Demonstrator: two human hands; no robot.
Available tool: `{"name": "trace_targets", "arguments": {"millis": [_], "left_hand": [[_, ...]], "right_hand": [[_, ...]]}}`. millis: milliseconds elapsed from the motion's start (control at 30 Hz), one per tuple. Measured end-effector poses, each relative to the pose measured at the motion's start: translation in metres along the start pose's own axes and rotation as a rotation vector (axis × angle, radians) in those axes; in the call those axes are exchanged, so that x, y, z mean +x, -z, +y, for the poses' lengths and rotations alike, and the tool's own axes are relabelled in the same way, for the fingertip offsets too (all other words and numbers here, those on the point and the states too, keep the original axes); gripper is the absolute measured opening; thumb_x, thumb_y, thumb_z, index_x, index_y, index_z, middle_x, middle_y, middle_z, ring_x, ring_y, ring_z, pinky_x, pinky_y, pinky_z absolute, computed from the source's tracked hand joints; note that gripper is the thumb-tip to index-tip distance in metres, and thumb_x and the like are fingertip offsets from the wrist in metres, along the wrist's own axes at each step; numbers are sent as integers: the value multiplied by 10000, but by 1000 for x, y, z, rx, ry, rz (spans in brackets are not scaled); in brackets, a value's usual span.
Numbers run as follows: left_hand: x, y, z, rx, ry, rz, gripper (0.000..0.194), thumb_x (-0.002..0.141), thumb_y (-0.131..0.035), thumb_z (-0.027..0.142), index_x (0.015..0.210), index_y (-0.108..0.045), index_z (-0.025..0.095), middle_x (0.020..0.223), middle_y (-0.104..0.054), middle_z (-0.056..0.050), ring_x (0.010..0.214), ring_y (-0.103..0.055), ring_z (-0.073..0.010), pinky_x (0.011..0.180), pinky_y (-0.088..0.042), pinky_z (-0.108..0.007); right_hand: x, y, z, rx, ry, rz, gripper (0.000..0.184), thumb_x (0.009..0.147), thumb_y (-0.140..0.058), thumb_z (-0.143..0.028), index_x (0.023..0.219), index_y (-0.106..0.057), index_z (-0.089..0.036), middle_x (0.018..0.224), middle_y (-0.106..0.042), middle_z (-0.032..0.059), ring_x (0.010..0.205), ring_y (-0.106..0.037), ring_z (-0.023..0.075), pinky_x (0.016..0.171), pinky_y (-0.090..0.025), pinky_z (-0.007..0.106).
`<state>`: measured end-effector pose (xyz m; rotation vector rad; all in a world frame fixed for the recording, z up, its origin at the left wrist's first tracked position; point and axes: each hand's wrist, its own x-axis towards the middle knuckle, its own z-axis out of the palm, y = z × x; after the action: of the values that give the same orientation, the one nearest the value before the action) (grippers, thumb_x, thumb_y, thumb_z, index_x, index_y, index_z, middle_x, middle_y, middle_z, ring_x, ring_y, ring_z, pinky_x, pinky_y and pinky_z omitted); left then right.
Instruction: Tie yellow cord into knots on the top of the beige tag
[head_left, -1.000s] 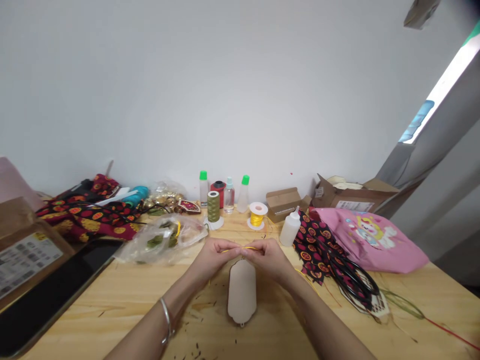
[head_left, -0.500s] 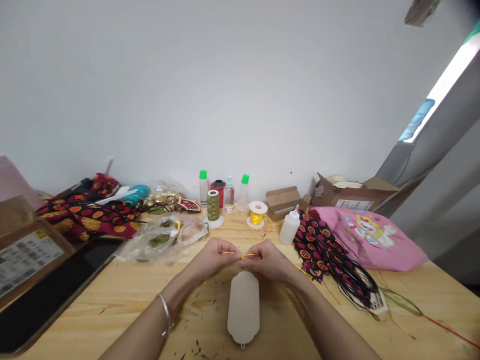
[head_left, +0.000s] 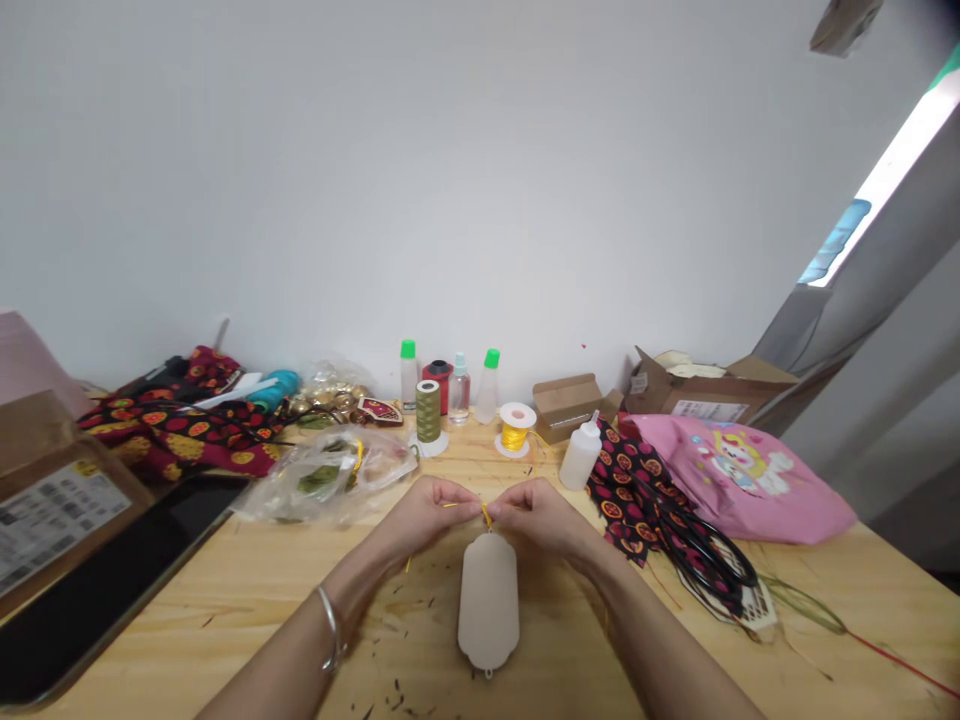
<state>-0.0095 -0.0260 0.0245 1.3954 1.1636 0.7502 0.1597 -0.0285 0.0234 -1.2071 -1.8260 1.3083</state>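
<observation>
Yellow cord (head_left: 487, 516), one: pinched by left hand (head_left: 433, 517) and right hand (head_left: 538, 517), fingers narrow, nearly meeting. Pale plaque (head_left: 488, 602), one, contoured ends: at the cord, just below both hands. Yellow-wound spool (head_left: 514, 437), one: on the surface (head_left: 247, 610), beyond the hands.

Tabletop (head_left: 240, 590) passable left of hands (head_left: 431, 515); yellow spool (head_left: 514, 437) obstructs ahead.

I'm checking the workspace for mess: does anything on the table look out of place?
Yes: small dark scraps lie scattered on the tabletop between the left forearm and the beige plaque. They look like uncleared litter.
</observation>
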Motion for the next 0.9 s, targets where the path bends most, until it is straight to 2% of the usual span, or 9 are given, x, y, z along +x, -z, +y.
{"name": "trace_targets", "arguments": {"millis": [233,400,500,700,900], "left_hand": [[-2,-1,3,13,-28,7,272,535,-633,343,662,-674,106,476,-547,8,404,-316,-51,397,-211,-182],[-2,-1,2,50,-8,23,294,543,-622,368,650,-673,100,323,-388,68,340,-175,-29,358,-124,-189],[-1,-1,3,43,-35,36,274,534,-632,356,626,-673,101,379,-469,40,365,-254,-41,372,-176,-184],[0,-1,-2,82,-70,25,256,541,-626,345,636,-679,114,525,-604,-14,455,-404,-82,452,-292,-193],[4,-5,-4,222,-137,10,230,576,-585,312,650,-681,116,596,-646,-40,509,-467,-113,506,-342,-206]], "right_hand": [[5,-3,3,-63,83,90,244,678,-468,-252,548,-603,-95,437,-414,-38,446,-346,60,431,-272,168],[5,-2,3,-92,174,199,206,669,-490,-226,583,-640,-114,522,-558,5,498,-448,89,480,-330,184],[5,-1,2,-101,169,216,217,671,-493,-243,587,-649,-118,498,-555,2,453,-417,78,439,-305,177],[6,-3,1,-8,21,195,231,641,-518,-288,634,-657,-104,476,-520,-9,429,-370,62,406,-286,168],[4,-3,3,-69,-52,98,248,623,-527,-306,602,-649,-91,422,-351,-45,416,-269,42,366,-210,153]]}}
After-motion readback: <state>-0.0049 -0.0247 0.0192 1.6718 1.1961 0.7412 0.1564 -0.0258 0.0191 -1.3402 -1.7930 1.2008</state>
